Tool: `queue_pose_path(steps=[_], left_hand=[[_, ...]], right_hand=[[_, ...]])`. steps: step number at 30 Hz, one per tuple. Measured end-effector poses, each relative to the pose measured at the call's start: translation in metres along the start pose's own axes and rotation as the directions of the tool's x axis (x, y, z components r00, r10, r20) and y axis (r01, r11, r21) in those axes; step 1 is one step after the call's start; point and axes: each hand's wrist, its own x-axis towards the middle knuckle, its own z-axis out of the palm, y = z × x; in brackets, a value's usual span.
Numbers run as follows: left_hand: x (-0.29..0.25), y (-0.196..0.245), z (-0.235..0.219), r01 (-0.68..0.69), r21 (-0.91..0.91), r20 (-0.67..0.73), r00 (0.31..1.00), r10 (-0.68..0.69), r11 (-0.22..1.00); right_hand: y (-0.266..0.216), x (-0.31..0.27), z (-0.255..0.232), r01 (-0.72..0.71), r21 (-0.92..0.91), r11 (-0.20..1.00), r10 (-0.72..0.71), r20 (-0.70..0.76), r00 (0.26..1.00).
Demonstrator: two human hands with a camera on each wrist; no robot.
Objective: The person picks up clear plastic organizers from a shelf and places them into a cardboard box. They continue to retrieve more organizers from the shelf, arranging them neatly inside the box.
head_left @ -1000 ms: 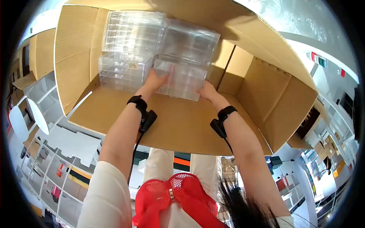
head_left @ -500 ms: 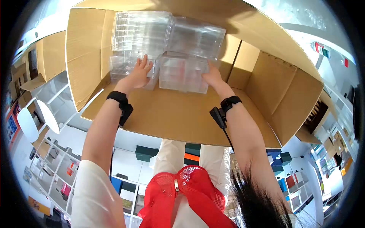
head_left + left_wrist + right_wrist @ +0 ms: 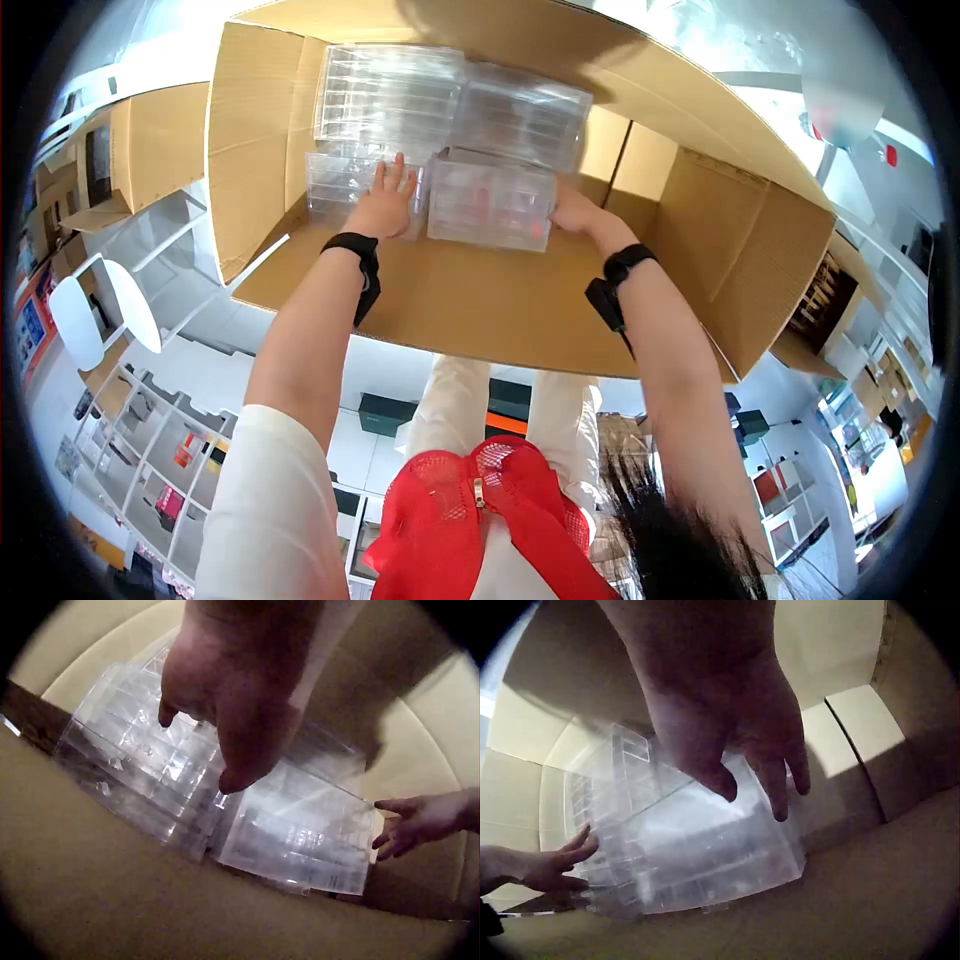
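Clear plastic boxes lie in two rows inside a large cardboard carton (image 3: 480, 315). My left hand (image 3: 383, 205), fingers spread, lies over the front left clear box (image 3: 330, 185), which is split into compartments. At the right end of the front right clear box (image 3: 490, 205) is my right hand (image 3: 578, 210), its fingers extended along that side in the right wrist view. Small reddish patches show through this box. Behind stand a ribbed back left box (image 3: 390, 100) and a smoother back right box (image 3: 525, 115).
Raised carton walls enclose the boxes, with a tall right side wall (image 3: 760, 235) beyond my right hand. Another cardboard box (image 3: 160, 140) stands outside at the left. A white stool (image 3: 105, 310) and a white grid rack (image 3: 150, 470) are lower left.
My left hand has left the front right box and moved left onto the front left one, fingers spreading. My right hand stays at the front right box's right end, which now sits straighter.
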Motion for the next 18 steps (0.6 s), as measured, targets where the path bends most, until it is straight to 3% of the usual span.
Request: queue_pose_path(steps=[1,2,4,6,7,8,9,10,11,12,13,14,15,16,17,18], left_hand=[[-0.001,0.001,-0.001,0.015,-0.010,-0.022,1.000,-0.015,1.000],[-0.001,0.001,-0.006,0.048,-0.134,0.015,0.999,-0.046,0.990],[-0.006,-0.004,-0.024,0.113,-0.376,0.085,0.993,-0.088,0.920],[-0.026,-0.012,-0.037,0.036,-0.410,-0.030,0.998,-0.053,0.911],[-0.048,-0.017,-0.052,-0.048,-0.389,-0.105,0.994,0.007,0.920],[-0.073,-0.021,-0.064,-0.151,-0.394,-0.288,0.957,0.034,0.907],[-0.100,-0.027,-0.079,-0.164,-0.461,-0.330,0.944,0.003,0.872],[-0.132,-0.032,-0.094,-0.182,-0.523,-0.363,0.931,-0.025,0.833],[-0.165,-0.037,-0.108,-0.099,-0.541,-0.306,0.948,-0.086,0.835],[-0.195,-0.044,-0.118,-0.015,-0.555,-0.252,0.956,-0.151,0.832],[-0.214,-0.063,-0.104,-0.074,-0.528,-0.328,0.937,-0.123,0.846],[-0.239,-0.077,-0.085,-0.136,-0.576,-0.457,0.871,-0.179,0.806],[-0.281,-0.073,-0.098,0.035,-0.604,-0.327,0.900,-0.288,0.796],[-0.304,-0.090,-0.070,0.036,-0.539,-0.369,0.888,-0.274,0.841],[-0.321,-0.105,-0.031,0.039,-0.609,-0.383,0.861,-0.336,0.792],[-0.349,-0.101,-0.011,0.196,-0.682,-0.281,0.819,-0.500,0.705]], right_hand=[[0.007,-0.011,-0.009,0.012,-0.070,0.997,-0.010,0.027,1.000],[0.012,-0.027,-0.021,0.023,-0.139,0.990,-0.016,0.051,0.999],[0.034,-0.077,-0.051,-0.068,0.132,0.989,0.064,0.033,0.997],[0.052,-0.153,-0.087,-0.125,-0.051,0.991,0.116,-0.150,0.982],[0.065,-0.201,-0.103,-0.071,-0.141,0.987,0.035,-0.249,0.968],[0.057,-0.253,-0.124,-0.264,-0.154,0.952,0.230,-0.208,0.951],[0.063,-0.301,-0.133,-0.256,-0.120,0.959,0.213,-0.286,0.934],[0.139,-0.332,-0.124,-0.299,-0.229,0.926,0.195,-0.387,0.901],[0.131,-0.379,-0.129,-0.429,-0.076,0.900,0.385,-0.318,0.866],[0.164,-0.423,-0.110,-0.482,-0.106,0.870,0.391,-0.446,0.805],[0.183,-0.466,-0.097,-0.556,0.003,0.831,0.515,-0.382,0.767],[0.212,-0.504,-0.073,-0.507,-0.006,0.862,0.459,-0.416,0.785],[0.228,-0.536,-0.048,-0.597,0.195,0.778,0.625,-0.338,0.704],[0.264,-0.565,-0.012,-0.539,0.209,0.816,0.578,-0.347,0.739],[0.326,-0.575,0.041,-0.482,-0.070,0.873,0.435,-0.332,0.837],[0.384,-0.585,0.092,-0.379,-0.341,0.860,0.280,-0.306,0.910]])
